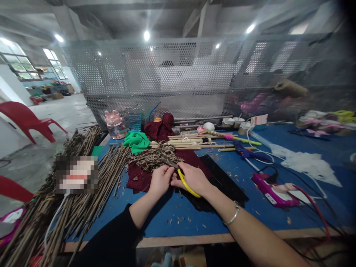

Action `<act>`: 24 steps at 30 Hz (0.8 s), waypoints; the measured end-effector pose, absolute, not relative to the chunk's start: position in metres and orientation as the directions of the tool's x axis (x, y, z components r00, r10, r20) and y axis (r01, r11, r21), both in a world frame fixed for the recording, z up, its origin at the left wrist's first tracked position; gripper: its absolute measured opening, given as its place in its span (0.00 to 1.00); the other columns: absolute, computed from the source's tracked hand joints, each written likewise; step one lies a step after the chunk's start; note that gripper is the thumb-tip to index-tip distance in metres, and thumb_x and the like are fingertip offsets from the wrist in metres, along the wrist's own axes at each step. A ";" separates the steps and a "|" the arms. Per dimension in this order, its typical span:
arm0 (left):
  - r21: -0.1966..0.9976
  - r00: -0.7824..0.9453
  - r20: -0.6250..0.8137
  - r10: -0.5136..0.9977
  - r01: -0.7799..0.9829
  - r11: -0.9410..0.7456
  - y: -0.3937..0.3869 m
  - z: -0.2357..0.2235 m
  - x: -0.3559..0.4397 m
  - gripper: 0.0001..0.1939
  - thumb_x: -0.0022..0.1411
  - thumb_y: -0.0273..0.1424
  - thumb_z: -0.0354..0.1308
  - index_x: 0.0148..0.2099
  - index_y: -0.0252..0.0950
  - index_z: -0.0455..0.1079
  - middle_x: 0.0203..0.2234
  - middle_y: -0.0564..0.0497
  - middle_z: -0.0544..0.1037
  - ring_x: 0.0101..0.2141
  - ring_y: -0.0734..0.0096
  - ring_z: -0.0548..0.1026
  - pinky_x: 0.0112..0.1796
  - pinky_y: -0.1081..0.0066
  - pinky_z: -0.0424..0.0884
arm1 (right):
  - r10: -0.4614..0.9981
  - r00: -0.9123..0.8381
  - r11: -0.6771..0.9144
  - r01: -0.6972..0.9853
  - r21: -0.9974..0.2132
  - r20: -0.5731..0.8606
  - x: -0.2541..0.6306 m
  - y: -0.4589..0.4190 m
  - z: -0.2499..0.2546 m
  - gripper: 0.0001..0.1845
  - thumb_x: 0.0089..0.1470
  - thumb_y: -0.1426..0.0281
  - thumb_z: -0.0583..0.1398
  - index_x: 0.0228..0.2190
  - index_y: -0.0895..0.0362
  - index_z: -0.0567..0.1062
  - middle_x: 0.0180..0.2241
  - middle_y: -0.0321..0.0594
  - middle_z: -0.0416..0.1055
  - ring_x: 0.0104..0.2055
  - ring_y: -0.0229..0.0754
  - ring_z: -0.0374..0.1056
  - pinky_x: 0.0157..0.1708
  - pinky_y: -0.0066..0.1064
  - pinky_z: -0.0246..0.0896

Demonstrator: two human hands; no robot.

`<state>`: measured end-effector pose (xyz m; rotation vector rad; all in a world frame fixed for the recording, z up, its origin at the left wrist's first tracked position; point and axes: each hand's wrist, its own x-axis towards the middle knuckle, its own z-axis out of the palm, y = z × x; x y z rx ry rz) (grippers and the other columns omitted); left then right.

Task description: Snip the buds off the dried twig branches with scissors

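My right hand (193, 180) is wrapped round a pair of scissors (187, 185) with a yellow handle, the metal blades pointing up and left. Close beside it, my left hand (160, 181) is closed with thumb and finger pinched together near the blades; what sits in the pinch is too small to make out. Just beyond both hands lies a heap of dried brown plant tops (155, 156) on a dark red cloth (194, 157). A black sheet (225, 178) lies under and right of the right hand.
Long dried stalks (96, 189) are piled at the left. Cut bamboo sticks (189, 141), a green cloth (137, 142) and a pink-topped bottle (115, 125) stand or lie behind. On the right are a blue glue gun (246, 152), a magenta power strip (274, 191) and cables.
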<state>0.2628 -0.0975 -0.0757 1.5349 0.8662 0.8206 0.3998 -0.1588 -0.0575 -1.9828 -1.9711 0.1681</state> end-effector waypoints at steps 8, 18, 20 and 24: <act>1.000 0.550 0.006 0.835 0.004 -0.011 -0.096 -0.088 0.267 0.17 0.53 0.43 0.53 0.27 0.33 0.65 0.19 0.53 0.71 0.18 0.78 0.65 0.21 0.77 0.62 | 0.987 0.069 -0.008 0.921 -0.390 0.144 0.400 -0.158 -0.058 0.26 0.46 0.52 0.59 0.42 0.55 0.66 0.36 0.43 0.70 0.39 0.45 0.67 0.35 0.30 0.55; 0.999 0.620 -0.048 0.783 0.010 0.053 -0.099 -0.093 0.268 0.19 0.52 0.45 0.54 0.22 0.34 0.60 0.13 0.58 0.62 0.15 0.81 0.60 0.18 0.78 0.58 | 0.983 0.073 -0.004 0.926 -0.376 0.168 0.400 -0.159 -0.055 0.27 0.45 0.51 0.59 0.42 0.55 0.66 0.36 0.43 0.70 0.39 0.45 0.67 0.33 0.29 0.54; 0.999 0.615 -0.051 0.787 0.023 0.046 -0.098 -0.095 0.267 0.19 0.52 0.45 0.53 0.22 0.34 0.61 0.13 0.57 0.63 0.15 0.80 0.61 0.18 0.78 0.59 | 0.986 0.091 -0.031 0.923 -0.384 0.138 0.400 -0.159 -0.055 0.26 0.46 0.51 0.59 0.41 0.55 0.66 0.34 0.41 0.70 0.36 0.44 0.68 0.31 0.28 0.52; 0.997 0.590 -0.079 0.804 0.047 0.063 -0.098 -0.095 0.268 0.19 0.51 0.45 0.54 0.21 0.35 0.59 0.12 0.58 0.63 0.14 0.81 0.60 0.17 0.78 0.60 | 0.988 0.116 -0.069 0.926 -0.372 0.104 0.401 -0.159 -0.055 0.26 0.45 0.48 0.58 0.40 0.53 0.68 0.30 0.41 0.72 0.34 0.46 0.69 0.27 0.27 0.51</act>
